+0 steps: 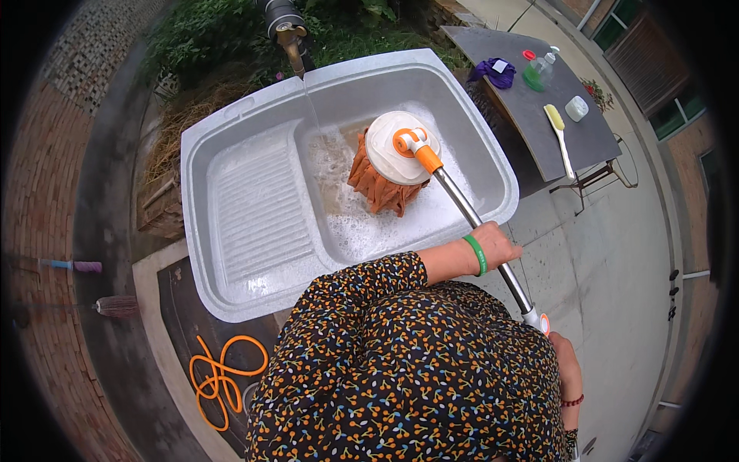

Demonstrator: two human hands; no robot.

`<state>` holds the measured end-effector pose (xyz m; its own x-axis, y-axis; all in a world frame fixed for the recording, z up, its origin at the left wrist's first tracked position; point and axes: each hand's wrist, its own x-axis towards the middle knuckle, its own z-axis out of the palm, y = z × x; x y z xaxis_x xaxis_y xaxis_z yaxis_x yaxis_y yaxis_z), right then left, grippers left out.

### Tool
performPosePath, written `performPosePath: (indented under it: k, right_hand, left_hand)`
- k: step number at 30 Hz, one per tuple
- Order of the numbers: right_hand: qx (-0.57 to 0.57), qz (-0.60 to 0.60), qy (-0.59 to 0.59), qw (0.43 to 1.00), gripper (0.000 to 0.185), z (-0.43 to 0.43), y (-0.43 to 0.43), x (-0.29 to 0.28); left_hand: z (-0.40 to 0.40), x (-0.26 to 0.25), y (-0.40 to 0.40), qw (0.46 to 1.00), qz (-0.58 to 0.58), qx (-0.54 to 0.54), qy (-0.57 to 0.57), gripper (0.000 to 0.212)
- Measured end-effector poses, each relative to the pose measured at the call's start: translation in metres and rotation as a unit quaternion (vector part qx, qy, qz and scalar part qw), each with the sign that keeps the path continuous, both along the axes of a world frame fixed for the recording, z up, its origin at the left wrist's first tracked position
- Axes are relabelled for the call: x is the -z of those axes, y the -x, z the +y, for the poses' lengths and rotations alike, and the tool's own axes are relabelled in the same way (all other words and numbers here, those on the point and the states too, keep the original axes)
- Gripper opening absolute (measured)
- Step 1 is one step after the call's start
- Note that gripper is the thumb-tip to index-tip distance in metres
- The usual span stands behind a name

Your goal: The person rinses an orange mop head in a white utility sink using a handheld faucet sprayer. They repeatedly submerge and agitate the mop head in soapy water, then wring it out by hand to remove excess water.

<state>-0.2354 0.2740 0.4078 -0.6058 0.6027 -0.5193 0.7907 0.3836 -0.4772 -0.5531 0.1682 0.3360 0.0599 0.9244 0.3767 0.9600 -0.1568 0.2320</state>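
A mop with a round white plate and brown fabric strips rests in the right basin of a grey washing sink. Its metal pole slopes toward my body. My left hand, with a green wristband, is closed around the middle of the pole. Farther down, my right hand, with a dark red bead bracelet, is at the pole beside its white and orange collar; my clothing partly hides its grip. A thin stream of water runs from the brass tap into the basin, where sudsy, brownish water lies.
A ribbed washboard forms the sink's left part. At upper right, a dark table bears a purple cloth, a green liquid bottle, a white-handled brush and a white container. An orange hose lies coiled at lower left.
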Motion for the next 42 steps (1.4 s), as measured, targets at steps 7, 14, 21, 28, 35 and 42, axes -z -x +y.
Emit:
performPosePath:
  k: [7,14,21,28,35,42]
  right_hand:
    - [0.076,0.061,0.062,0.993,0.03,-0.006,0.023,-0.004]
    - [0.057,0.095,0.282,0.953,0.035,-0.026,0.061,-0.015]
    - [0.086,0.216,0.301,0.925,0.017,-0.04,0.069,-0.008]
    - [0.12,0.199,0.34,0.911,0.017,-0.044,0.063,0.008]
    - [0.15,0.196,0.361,0.899,0.017,-0.049,0.063,0.022]
    - [0.178,0.193,0.37,0.891,0.017,-0.051,0.061,0.033]
  left_hand:
    - [0.005,-0.003,0.006,0.999,0.022,0.023,0.034,0.01]
    - [0.007,0.008,0.002,0.997,0.035,0.038,0.052,0.01]
    - [0.0,0.032,0.007,1.0,-0.012,0.003,0.022,0.009]
    - [-0.007,0.019,0.01,0.995,-0.022,-0.054,0.078,0.023]
    - [-0.082,0.018,0.137,0.856,-0.279,-0.435,0.006,0.02]
    - [-0.152,-0.139,0.215,0.698,0.13,-0.562,-0.424,0.041]
